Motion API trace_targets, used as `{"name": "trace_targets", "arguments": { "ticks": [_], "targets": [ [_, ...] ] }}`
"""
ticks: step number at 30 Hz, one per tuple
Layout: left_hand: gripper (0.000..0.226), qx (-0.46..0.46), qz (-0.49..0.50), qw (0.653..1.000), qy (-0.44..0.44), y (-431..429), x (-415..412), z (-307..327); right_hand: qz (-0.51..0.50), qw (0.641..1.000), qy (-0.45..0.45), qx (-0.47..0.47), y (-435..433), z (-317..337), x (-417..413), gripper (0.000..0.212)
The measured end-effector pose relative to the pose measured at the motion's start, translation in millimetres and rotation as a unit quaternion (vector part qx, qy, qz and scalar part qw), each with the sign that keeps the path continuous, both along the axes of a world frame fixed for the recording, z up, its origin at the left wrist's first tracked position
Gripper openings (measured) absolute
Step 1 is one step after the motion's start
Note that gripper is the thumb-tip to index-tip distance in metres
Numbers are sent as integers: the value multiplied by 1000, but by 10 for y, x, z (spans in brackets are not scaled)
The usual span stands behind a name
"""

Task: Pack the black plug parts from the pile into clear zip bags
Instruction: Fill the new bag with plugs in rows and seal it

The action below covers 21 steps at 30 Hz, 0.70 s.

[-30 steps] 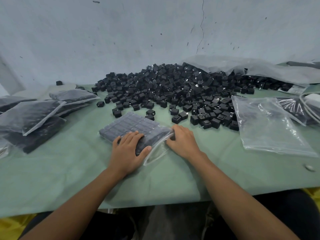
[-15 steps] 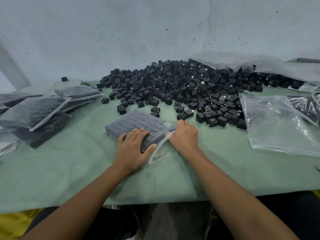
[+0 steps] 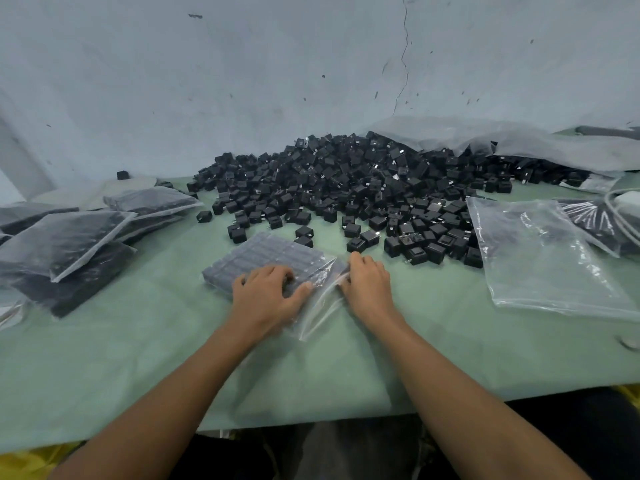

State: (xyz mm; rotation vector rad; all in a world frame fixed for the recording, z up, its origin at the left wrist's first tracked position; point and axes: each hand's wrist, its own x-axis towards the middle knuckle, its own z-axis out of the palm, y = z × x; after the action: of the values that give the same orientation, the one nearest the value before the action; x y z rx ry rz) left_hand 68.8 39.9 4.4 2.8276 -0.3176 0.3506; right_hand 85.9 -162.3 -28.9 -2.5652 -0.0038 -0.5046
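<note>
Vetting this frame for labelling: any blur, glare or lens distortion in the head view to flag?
Head view: left hand on the filled bag is smeared by motion blur, right hand sharper; white glare streaks on the empty clear bags at right; wide-angle bowing bends the table edge; light is soft, shadows faint, so the black pile shows little surface detail.
</note>
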Motion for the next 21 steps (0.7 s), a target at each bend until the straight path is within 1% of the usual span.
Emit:
{"name": "trace_targets", "arguments": {
  "ticks": [3,5,8,11,15,19,21],
  "targets": [
    [57,50,-4,999,17,-160,149,100,-2,1000,11,16,9,17,-5,20],
    [59,46,-23,998,27,-262,201,102,8,999,15,40,0,24,-2,22],
    [58,51,-50,997,20,-386,296,81,19,999,15,48,-10,20,11,22],
    [58,61,-49,996,30,-480,392,61,20,998,2,59,-22,3,25,20],
    [52,92,-54,993,57,-488,379,-98,8,999,-7,49,-30,-11,38,14],
    [49,103,-58,991,58,-478,378,-129,1,1000,-14,18,-8,-3,30,19],
    [49,105,-59,991,59,-488,370,-125,-6,999,-21,26,-3,0,20,20]
  ]
}}
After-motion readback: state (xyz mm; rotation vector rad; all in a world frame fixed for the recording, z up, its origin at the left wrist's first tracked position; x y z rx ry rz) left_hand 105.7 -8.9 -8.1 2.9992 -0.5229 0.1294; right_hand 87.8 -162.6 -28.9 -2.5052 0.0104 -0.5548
